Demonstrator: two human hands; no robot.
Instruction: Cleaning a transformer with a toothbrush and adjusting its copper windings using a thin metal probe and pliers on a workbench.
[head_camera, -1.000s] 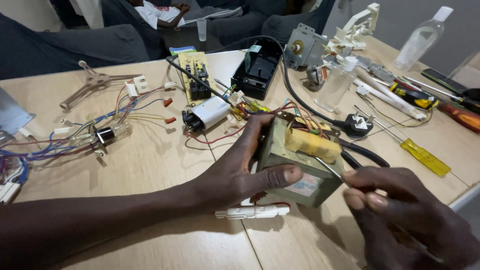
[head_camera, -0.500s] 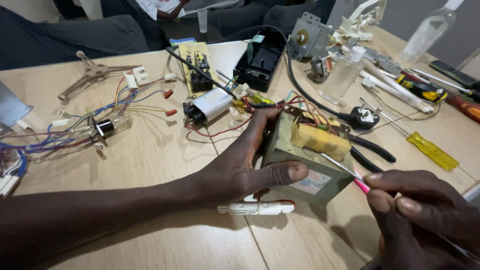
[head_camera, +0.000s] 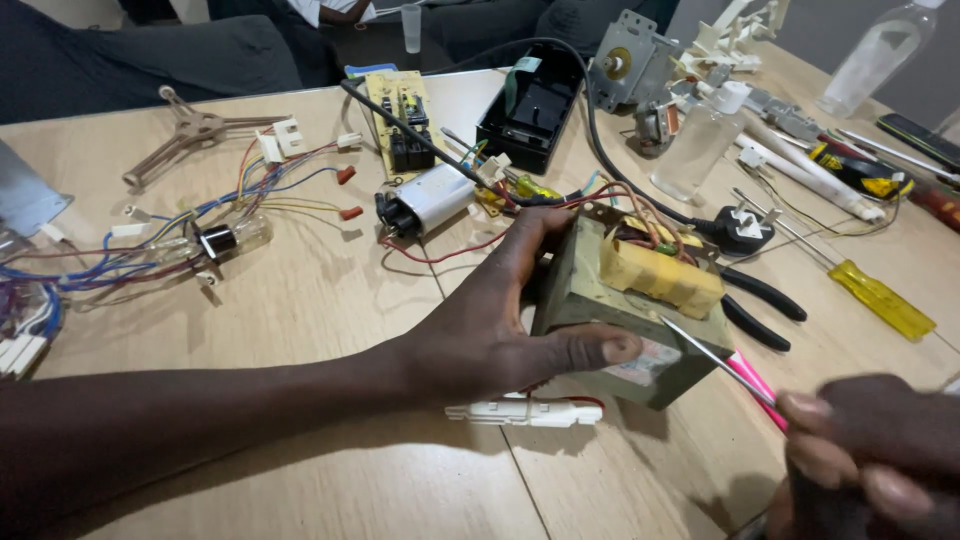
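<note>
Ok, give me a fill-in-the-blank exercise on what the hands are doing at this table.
1. The left hand grips the boxy transformer, whose winding is wrapped in ____ tape.
2. The right hand holds a thin tool with a ____ handle.
3. Behind the transformer lie pliers with ____ handles.
4. The white fuse holder lies on the ____ table.

Missing words: yellow; pink; black; wooden

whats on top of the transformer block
A yellow-taped winding and red wires sit on the transformer; the left hand covers its near side, so that part is hidden.
</note>
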